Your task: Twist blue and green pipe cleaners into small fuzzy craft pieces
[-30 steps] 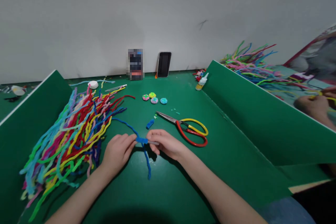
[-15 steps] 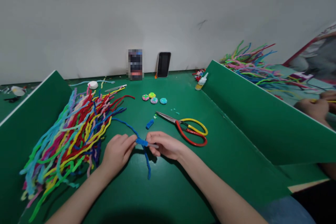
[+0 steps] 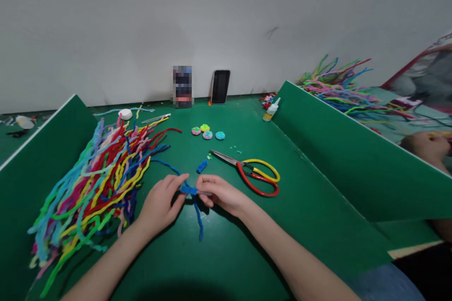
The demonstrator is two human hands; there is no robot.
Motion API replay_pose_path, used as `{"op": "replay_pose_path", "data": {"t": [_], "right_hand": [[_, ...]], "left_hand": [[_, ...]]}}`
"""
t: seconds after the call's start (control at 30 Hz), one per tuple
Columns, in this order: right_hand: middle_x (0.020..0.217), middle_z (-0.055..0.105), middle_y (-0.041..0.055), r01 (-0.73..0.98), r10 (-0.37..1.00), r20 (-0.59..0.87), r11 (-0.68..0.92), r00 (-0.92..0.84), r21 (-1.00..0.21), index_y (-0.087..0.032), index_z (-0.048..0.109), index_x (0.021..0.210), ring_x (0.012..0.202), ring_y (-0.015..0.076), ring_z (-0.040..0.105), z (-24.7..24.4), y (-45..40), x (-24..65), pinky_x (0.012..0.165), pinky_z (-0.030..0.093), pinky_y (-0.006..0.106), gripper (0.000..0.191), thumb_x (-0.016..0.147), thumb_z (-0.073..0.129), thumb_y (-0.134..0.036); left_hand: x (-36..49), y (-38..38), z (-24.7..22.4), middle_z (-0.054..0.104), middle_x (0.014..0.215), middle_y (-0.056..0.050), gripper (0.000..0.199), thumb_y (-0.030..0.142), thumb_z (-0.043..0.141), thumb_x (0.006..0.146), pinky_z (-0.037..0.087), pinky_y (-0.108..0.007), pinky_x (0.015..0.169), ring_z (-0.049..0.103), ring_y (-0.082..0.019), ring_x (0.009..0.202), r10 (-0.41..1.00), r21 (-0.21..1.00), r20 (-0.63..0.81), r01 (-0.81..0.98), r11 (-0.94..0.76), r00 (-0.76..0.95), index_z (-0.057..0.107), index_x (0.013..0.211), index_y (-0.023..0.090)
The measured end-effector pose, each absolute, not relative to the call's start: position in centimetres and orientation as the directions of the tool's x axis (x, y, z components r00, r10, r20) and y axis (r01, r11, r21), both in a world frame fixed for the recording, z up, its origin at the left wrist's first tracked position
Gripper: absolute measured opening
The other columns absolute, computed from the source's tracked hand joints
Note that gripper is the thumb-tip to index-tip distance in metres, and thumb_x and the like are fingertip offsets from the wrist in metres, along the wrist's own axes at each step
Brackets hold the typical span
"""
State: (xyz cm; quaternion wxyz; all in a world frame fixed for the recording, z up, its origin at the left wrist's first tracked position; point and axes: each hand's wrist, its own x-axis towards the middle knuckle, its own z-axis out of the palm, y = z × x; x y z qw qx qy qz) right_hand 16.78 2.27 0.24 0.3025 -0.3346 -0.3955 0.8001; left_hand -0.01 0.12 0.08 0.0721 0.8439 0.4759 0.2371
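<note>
My right hand pinches a thin greyish stick. Around that stick sits a short coil of blue pipe cleaner; one blue tail hangs toward me, while another runs up and left. At the coil's left end, my left hand has its thumb and index finger apart, one on either side. A separate short blue piece lies just beyond my hands. Right of it rest scissors with one red and one yellow handle, blades toward the upper left.
Multicoloured pipe cleaners are heaped at left. Small colourful rounds, tweezers and a dropper bottle lie farther back. Two phones, one dark-screened, lean on the wall. Green partitions flank the table; another person's hand is beyond the right one.
My left thumb and index finger have spread from their pinch on the blue coil. The coil and stick have shifted slightly left. My right hand keeps its grip.
</note>
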Motion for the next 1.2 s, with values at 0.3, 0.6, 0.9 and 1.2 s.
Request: {"op": "replay_pose_path", "data": {"t": [0.3,0.6,0.9,1.2], "right_hand": [[0.041,0.046,-0.0083,-0.089,0.816,-0.282,-0.375,-0.504,-0.923,-0.016,0.045,0.057,0.034,0.0024,0.037,0.3,2.2,16.3,0.037,0.027,0.015,0.010,0.063,0.050,-0.022],[0.040,0.047,-0.0076,-0.098,0.723,-0.312,-0.464,-0.616,-0.881,-0.015,0.045,0.056,0.034,0.0024,0.039,0.3,2.3,16.8,0.037,0.028,0.015,0.014,0.062,0.053,-0.024],[0.047,0.050,-0.0059,-0.177,0.644,-0.326,-0.589,-0.692,-0.789,-0.015,0.047,0.062,0.039,0.0033,0.044,0.5,2.0,16.9,0.043,0.032,0.016,0.020,0.062,0.060,-0.030],[0.059,0.050,-0.0045,-0.233,0.769,-0.286,-0.486,-0.571,-0.842,-0.015,0.054,0.072,0.042,0.0031,0.044,0.2,2.1,16.5,0.045,0.035,0.018,0.015,0.063,0.058,-0.026]], "left_hand": [[-0.2,0.5,-0.2,0.056,0.085,-0.008,0.022,0.025,0.038,0.081,0.041,-0.032,0.071,0.050,-0.018,0.080,0.717,0.166,0.409,0.726,-0.667,0.565,0.052,0.094,0.013],[0.2,0.3,0.0,0.056,0.061,-0.006,0.032,0.024,0.025,0.085,0.041,-0.029,0.061,0.048,-0.016,0.059,0.603,0.011,0.432,0.665,-0.747,0.671,0.054,0.075,0.012],[0.3,0.1,0.7,0.054,0.055,-0.002,0.035,0.025,0.022,0.086,0.040,-0.024,0.054,0.048,-0.013,0.052,0.628,0.067,0.471,0.685,-0.726,0.619,0.052,0.072,0.015],[0.2,0.0,0.3,0.060,0.060,-0.003,0.034,0.028,0.024,0.085,0.042,-0.024,0.052,0.054,-0.014,0.055,0.772,0.231,0.444,0.774,-0.589,0.455,0.052,0.072,0.016]]}}
